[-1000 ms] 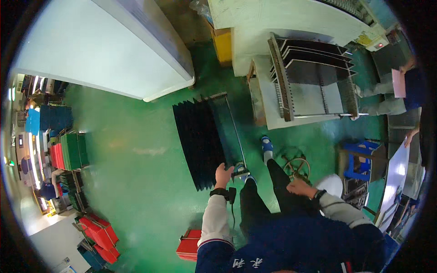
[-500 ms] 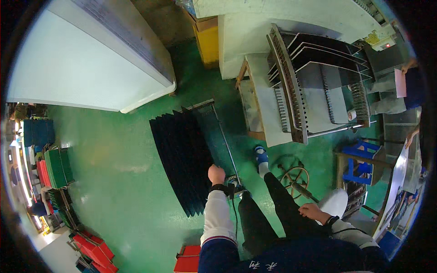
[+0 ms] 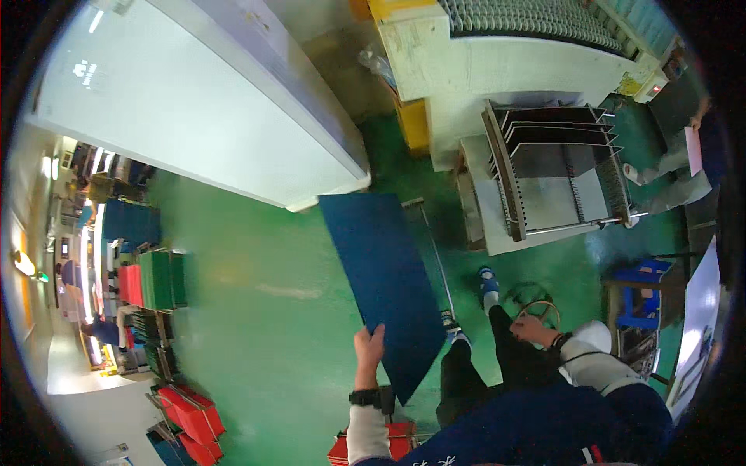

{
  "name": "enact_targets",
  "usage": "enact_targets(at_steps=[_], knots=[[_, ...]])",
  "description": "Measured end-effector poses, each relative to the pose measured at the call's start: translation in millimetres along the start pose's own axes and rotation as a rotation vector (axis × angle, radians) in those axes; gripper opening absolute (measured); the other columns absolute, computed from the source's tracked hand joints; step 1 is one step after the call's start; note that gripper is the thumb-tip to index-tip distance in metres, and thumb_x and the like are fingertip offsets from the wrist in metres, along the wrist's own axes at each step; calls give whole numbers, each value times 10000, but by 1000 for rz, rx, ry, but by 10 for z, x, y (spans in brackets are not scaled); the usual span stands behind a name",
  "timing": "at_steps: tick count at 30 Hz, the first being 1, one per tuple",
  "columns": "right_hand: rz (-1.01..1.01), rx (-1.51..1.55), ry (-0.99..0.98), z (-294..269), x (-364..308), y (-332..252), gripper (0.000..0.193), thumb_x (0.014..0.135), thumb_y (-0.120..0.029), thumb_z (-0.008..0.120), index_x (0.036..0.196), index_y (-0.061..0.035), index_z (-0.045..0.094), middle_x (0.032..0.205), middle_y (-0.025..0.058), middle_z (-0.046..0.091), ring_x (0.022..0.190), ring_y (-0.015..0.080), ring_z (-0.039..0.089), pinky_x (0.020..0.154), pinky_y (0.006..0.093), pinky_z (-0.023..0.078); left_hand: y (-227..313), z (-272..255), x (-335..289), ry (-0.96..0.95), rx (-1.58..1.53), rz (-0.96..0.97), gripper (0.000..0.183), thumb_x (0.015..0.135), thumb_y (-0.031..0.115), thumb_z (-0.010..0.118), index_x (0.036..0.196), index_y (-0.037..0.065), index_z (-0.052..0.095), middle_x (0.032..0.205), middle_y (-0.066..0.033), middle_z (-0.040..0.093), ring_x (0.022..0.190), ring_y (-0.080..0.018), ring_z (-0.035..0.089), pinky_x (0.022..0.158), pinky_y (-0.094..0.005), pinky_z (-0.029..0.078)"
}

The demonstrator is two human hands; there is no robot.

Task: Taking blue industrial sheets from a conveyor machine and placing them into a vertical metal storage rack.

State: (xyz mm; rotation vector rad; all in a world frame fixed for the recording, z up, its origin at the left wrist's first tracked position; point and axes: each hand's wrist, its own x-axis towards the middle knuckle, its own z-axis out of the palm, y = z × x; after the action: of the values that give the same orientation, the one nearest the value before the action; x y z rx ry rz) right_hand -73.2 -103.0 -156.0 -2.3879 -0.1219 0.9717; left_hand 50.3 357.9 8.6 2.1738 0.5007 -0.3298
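Gripping dark blue board by near left edge with left hand, beside wide green floor, far edge near white cabinet. Holding right hand apart; cannot tell whether empty.

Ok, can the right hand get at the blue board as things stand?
Probably yes: the left hand grips the blue board by its left edge, leaving the right edge uncovered, and nothing seems to stand between that edge and the right hand, though the two are apart.
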Motion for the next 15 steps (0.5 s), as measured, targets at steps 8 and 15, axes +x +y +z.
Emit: enact_targets(at_steps=[8, 15], knots=[[-215, 676, 277, -1835, 444, -1901, 397, 866, -388, 602, 1048, -37, 630, 934, 101, 653, 858, 192, 614, 764, 311, 481, 490, -1474, -1608, 90, -628, -59, 130, 804, 77, 654, 925, 31, 668, 842, 1, 650, 736, -111, 589, 645, -269, 450], [-376, 899, 10, -2871, -317, -2768, 331, 904, -365, 583, 1066, -78, 617, 931, -29, 609, 819, 73, 541, 740, 250, 441, 526, -1570, -1943, 67, -864, 179, 222, 770, 78, 679, 980, 14, 645, 872, -30, 658, 774, -166, 609, 688, -324, 475]])
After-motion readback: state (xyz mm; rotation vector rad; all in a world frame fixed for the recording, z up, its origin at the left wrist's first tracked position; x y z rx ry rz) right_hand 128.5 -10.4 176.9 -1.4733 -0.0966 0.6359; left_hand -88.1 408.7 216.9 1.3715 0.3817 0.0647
